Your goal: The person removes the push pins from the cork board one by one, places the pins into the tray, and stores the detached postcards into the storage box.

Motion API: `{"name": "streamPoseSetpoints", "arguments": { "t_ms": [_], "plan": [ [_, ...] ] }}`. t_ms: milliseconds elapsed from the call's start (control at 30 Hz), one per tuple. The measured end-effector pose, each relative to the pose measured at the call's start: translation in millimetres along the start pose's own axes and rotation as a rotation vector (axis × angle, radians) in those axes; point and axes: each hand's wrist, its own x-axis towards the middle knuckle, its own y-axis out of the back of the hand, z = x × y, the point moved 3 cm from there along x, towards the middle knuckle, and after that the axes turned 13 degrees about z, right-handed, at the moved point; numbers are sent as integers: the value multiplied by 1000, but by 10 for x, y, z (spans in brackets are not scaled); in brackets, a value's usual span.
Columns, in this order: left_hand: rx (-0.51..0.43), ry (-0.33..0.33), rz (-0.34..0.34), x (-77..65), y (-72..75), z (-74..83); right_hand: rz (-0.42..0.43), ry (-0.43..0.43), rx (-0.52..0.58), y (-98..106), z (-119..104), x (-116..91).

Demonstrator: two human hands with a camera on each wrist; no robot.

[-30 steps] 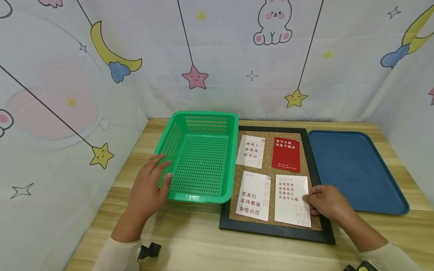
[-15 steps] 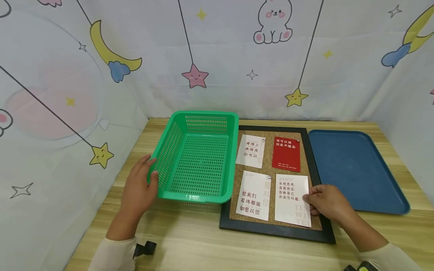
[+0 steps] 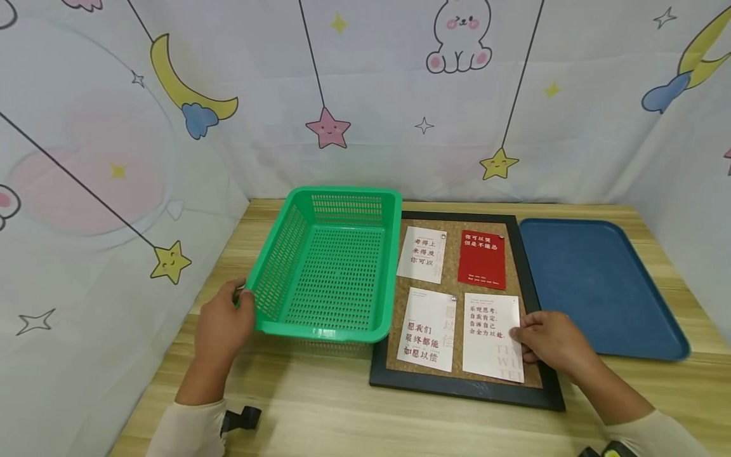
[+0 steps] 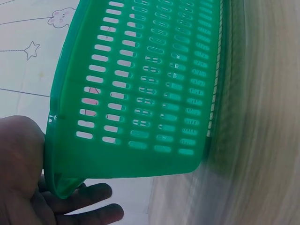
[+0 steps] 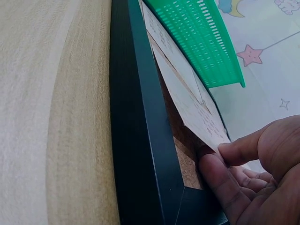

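Left grip (image 3: 224, 324) holds the green basket (image 3: 322, 333) by its rim, left of centre in the frame; right grip (image 3: 554, 343) pinches a white card (image 3: 490, 346), lower right of centre, its edge lifted off the framed cork board (image 3: 465, 391).

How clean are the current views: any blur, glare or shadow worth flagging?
Head: mostly crisp and evenly lit, with a pale sheen on the tabletop and a soft shadow in front of the green basket; left wrist: the tabletop smears into streaks and the left hand is dark; right wrist: the print on the pinched card is too soft to read.
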Motion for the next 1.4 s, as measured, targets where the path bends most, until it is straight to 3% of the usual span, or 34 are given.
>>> {"name": "streamPoseSetpoints", "arguments": {
  "t_ms": [267,467,1000,1400],
  "plan": [
    [75,49,-142,29,23,-55,1,1,5,-2,-15,2],
    [95,48,-191,45,8,-79,2,6,0,-1,-24,2],
    [134,38,-238,38,-6,-72,-11,-3,33,46,-44,7],
    [123,48,-199,13,3,-80,107,34,119,162,-250,28]
  ]
}}
